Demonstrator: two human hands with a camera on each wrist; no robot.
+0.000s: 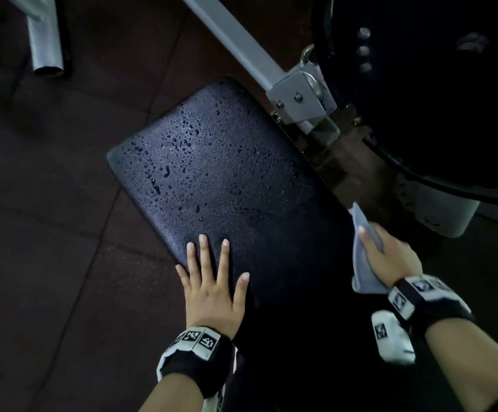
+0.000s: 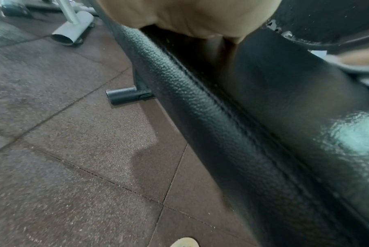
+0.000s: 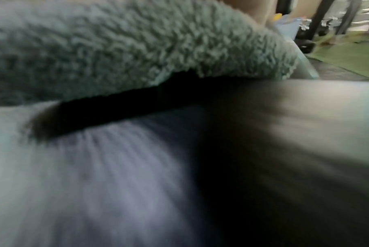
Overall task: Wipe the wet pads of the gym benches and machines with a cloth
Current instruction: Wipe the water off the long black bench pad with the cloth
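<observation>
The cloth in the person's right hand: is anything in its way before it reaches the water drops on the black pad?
Nothing visible. The cloth, held by the right hand, sits at the pad's right edge. The left hand lies flat near the front edge, clear of the droplets.

Dim gym, with the blur worst at your right wrist.

Your head view is dark, and droplets glint on the bench pad (image 1: 212, 162). Glare blooms at the near right of your left-wrist view. The cloth (image 3: 115, 50) is sharp above heavy smearing.
</observation>
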